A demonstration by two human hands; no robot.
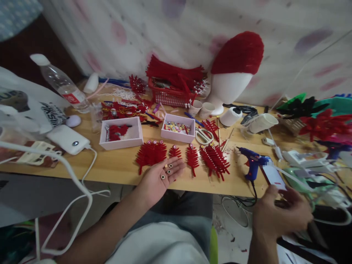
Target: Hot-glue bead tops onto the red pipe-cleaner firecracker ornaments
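Observation:
My left hand (159,179) lies palm up at the table's front edge, fingers stretched out. Several small gold-rimmed beads (162,177) with dark centres rest on the palm and fingers. Just beyond it are red fuzzy leaf-shaped pieces (192,161) with round ornaments at their tips. One of them is partly covered by my fingers. My right hand (283,212) is at the right, blurred, with curled fingers. Its thumb overlaps the near end of a phone (273,176); whether it grips anything is unclear. Left of the phone stands a blue glue gun (252,161).
Two pale boxes hold red pieces and beads (176,127). Behind are a red basket (173,96), a white mannequin head (229,86) with a red cap, and paper cups. A bottle (62,82) and power bank (68,139) stand left. Cables (277,152) clutter the right.

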